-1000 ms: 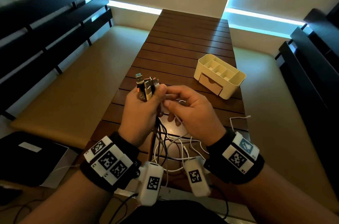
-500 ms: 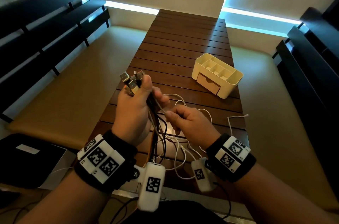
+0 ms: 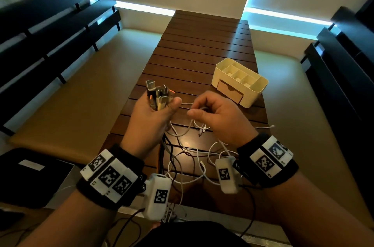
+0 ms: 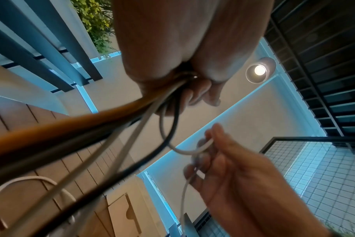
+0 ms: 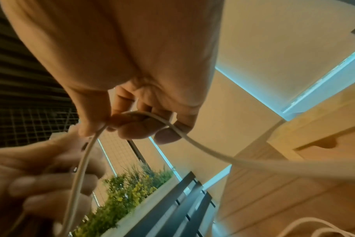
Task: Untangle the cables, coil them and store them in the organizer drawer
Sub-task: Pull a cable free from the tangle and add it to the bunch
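Note:
My left hand (image 3: 153, 113) grips a bundle of cables just below their plugs (image 3: 158, 95), which stick up out of the fist. The black, white and orange strands (image 4: 95, 128) hang from it down to the table. My right hand (image 3: 212, 113) pinches one white cable (image 5: 152, 117) that loops across from the left fist. More white and dark cable (image 3: 194, 157) lies tangled on the wooden table (image 3: 202, 48) in front of me. The cream organizer (image 3: 239, 82) stands to the right beyond my hands, its wooden drawer (image 3: 229, 92) closed.
Padded benches (image 3: 81, 93) flank the table, with dark slatted backrests behind them. A dark flat case (image 3: 30, 176) lies at the lower left. The cream organizer's top compartments hold nothing I can see.
Both hands have risen and moved apart. My right hand slid along the white cable to the right, drawing a loop of it out of the bundle in my left fist.

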### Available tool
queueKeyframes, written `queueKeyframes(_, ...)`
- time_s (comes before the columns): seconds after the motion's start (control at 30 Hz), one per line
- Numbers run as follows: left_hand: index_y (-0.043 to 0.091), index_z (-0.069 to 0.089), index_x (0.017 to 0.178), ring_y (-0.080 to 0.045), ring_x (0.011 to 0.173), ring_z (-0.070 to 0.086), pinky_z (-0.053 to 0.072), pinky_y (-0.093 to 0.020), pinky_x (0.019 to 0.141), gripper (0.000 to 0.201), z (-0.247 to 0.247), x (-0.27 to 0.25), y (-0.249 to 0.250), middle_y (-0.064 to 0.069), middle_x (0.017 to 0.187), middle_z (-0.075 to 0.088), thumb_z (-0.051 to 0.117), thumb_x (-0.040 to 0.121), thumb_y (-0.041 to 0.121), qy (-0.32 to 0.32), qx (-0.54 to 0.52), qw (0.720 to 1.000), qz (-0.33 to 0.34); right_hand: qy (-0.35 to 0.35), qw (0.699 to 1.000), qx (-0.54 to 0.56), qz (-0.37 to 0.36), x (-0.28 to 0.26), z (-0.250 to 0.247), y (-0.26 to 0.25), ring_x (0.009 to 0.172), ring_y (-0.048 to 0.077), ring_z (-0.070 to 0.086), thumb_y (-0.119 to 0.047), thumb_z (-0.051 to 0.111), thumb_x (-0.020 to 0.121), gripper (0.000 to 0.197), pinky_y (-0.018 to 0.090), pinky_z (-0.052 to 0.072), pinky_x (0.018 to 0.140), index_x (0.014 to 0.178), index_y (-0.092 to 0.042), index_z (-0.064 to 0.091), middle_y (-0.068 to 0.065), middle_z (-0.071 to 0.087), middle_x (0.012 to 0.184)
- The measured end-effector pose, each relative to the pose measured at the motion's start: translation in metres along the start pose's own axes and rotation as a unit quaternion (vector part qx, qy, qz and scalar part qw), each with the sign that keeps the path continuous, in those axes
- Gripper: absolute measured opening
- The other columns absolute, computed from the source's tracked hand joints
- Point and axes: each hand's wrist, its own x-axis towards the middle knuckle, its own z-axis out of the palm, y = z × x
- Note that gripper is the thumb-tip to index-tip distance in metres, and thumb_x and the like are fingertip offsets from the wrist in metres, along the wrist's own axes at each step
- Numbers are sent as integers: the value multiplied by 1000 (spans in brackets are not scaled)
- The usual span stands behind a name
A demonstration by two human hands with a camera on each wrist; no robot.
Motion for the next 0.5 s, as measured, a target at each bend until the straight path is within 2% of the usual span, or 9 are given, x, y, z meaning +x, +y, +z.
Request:
queueKeyframes(0.1,5,61,108,-8,55,53,50,-29,57,44,1,-2,1,7,65,56,63,86,43,-46,57,997,5,10,999,-1,-33,6,-1,-9,70,5,57,-22,69,90,12,24,52,66,89,-30,61,-12,61,77)
queueKeyframes(0.2,4,54,99,-8,46,47,48,-31,52,35,-3,-2,5,6,52,50,59,92,38,-94,30,995,-16,19,999,-16,-40,8,0,-10,73,18,60,-25,68,90,8,37,55,67,91,-29,61,-1,64,82)
queueKeyframes(0.23,5,52,96,-8,44,44,45,-31,50,32,-4,-3,6,5,50,48,60,95,37,-112,11,993,-24,21,999,-21,-40,8,0,-9,74,18,62,-25,67,91,8,39,56,68,91,-30,60,0,65,83)
queueKeyframes(0.3,7,52,95,-10,44,40,39,-30,48,25,-6,-3,8,5,51,47,62,95,30,-142,-19,989,-36,18,999,-4,-39,9,0,-8,73,13,67,-21,66,92,10,35,59,70,92,-28,60,0,67,81)
queueKeyframes(0.4,9,54,95,-11,46,36,33,-27,47,16,-6,-1,12,6,55,52,64,89,20,-159,-25,986,-54,-3,999,8,-43,9,2,-8,74,5,66,-17,64,93,12,22,55,69,91,-28,60,-5,67,79)
queueKeyframes(0.5,7,55,98,-11,47,38,35,-28,46,23,-9,0,14,5,57,52,68,83,20,-120,-29,991,-53,-6,999,-8,-33,9,2,-2,73,15,63,-22,62,95,9,27,53,66,92,-30,60,1,66,83)
